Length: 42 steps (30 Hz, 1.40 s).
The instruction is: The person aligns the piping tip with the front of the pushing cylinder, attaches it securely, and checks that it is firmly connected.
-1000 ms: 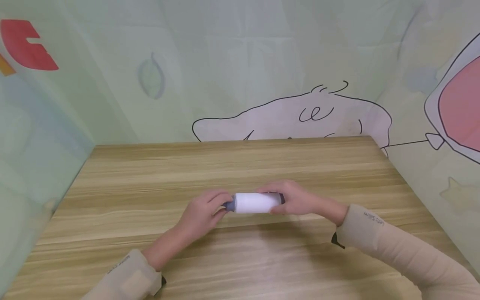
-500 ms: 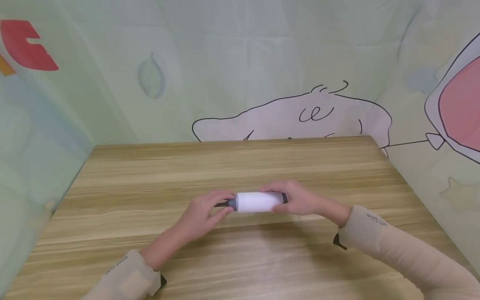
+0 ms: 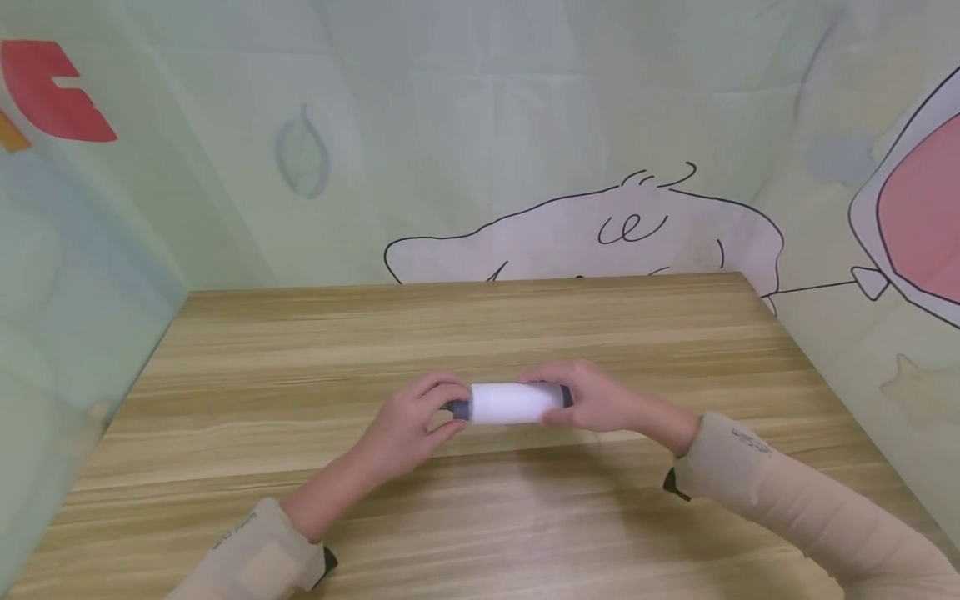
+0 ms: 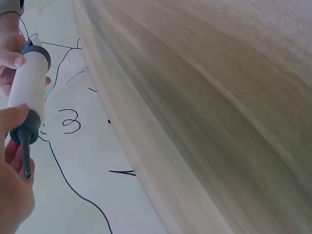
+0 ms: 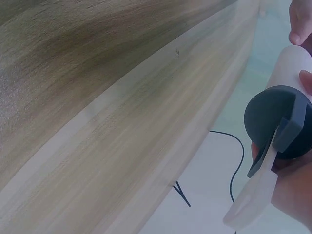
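A white tube with dark grey ends point(image 3: 510, 403) is held sideways above the table, between both hands. My left hand point(image 3: 408, 425) grips its grey collar with thumb and fingers. In the left wrist view a thin dark grey nozzle point(image 4: 26, 151) sticks out of that collar, past the left fingers point(image 4: 17, 156). My right hand point(image 3: 588, 397) holds the other end of the white barrel, thumb below and fingers above. The right wrist view shows a round grey end cap point(image 5: 268, 112) with a bracket, and a pale, flat lever-like piece point(image 5: 253, 197) hanging from it.
A wood-grain table point(image 3: 300, 350) spreads under the hands. Behind and beside it hangs a pale green cloth backdrop point(image 3: 450, 125) with cartoon drawings. Both forearms wear beige sleeves point(image 3: 795, 492), with small black pieces at the cuffs.
My left fingers loosened a little, baring more of the nozzle half a second ago, and have closed round the collar again. The right hand and tube have barely moved.
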Motion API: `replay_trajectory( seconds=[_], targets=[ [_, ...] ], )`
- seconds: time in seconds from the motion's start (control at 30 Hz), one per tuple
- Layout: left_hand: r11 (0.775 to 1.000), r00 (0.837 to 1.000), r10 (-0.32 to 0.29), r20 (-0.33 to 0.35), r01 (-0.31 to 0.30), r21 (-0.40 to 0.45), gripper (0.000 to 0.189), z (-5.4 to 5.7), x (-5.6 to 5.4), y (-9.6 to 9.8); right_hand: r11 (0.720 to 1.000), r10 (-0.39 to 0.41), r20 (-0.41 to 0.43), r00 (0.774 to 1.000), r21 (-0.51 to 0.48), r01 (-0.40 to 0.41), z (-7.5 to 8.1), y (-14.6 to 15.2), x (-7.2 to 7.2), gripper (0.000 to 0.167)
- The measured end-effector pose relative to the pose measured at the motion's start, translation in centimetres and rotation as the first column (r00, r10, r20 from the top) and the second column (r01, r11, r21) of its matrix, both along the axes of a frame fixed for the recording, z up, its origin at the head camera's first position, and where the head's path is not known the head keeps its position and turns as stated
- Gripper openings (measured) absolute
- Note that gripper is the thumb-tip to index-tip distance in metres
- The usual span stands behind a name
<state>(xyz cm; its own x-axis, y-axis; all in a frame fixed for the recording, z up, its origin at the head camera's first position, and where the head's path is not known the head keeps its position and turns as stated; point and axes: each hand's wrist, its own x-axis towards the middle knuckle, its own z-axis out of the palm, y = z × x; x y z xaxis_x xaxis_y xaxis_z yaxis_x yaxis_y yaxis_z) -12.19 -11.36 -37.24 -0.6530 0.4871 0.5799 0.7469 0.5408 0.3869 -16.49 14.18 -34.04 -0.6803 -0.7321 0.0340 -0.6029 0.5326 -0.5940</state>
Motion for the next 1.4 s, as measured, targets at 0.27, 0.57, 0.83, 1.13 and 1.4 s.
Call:
replay_trajectory(
  seconds=[0.27, 0.57, 0.83, 1.13, 1.4],
  targets=[
    [0.995, 0.993, 0.002, 0.114, -0.013, 0.096, 0.02, 0.4, 0.0, -0.2, 1.0, -0.007, -0.027, 1.0, -0.014, 0.006, -0.1, 0.0, 0.0, 0.045],
    [0.998, 0.958, 0.059, 0.281, -0.061, 0.0, 0.036, 1.2, 0.0, -0.1, 1.0, 0.013, -0.073, 0.997, -0.013, -0.014, -0.1, 0.2, 0.2, 0.044],
    [0.998, 0.925, 0.068, 0.373, -0.056, -0.042, 0.029, 1.4, -0.1, 0.1, 0.999, 0.024, -0.074, 0.997, -0.019, -0.025, -0.1, 0.2, 0.2, 0.044],
    [0.993, 0.997, 0.065, 0.031, -0.062, -0.097, 0.03, 1.1, 0.1, 0.4, 0.999, 0.004, -0.011, 1.0, -0.037, -0.005, -0.2, 0.3, 0.0, 0.044],
    [0.979, 0.962, 0.162, 0.222, -0.128, -0.158, 0.035, 1.6, -0.2, 0.0, 0.999, 0.014, -0.008, 1.0, -0.044, -0.015, -0.1, 0.3, 0.0, 0.044]
  ],
)
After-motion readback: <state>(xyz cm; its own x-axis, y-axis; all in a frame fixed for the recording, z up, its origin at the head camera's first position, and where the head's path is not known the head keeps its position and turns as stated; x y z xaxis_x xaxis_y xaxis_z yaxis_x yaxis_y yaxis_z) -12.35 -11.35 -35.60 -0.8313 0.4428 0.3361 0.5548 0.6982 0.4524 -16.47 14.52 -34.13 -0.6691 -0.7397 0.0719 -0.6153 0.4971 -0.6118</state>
